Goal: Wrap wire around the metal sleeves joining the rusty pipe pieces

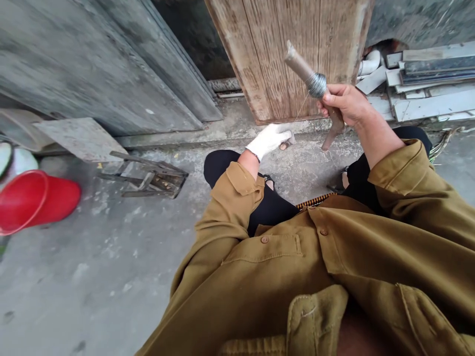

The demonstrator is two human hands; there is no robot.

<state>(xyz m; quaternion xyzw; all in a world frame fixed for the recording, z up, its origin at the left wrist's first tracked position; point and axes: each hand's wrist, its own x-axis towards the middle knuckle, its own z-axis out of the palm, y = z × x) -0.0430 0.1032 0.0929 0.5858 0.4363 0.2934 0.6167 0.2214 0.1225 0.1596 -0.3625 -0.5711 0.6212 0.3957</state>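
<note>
My right hand, bare, is closed around a crooked wooden stick held up at a slant. Thin metal wire is wound in a thick bundle around the stick, just above my fingers. The stick's lower end bends below my hand. My left hand, in a white glove, is lower and to the left, its fingers curled around a short piece of wood whose round cut end shows. A thin strand runs down from the wire bundle towards the glove; the glove hides most of the short piece.
A wooden panel leans at the wall ahead. Stacked boards and a white pipe elbow lie to the right. On the left are a red bucket, a small wooden frame and a flat board on the concrete floor.
</note>
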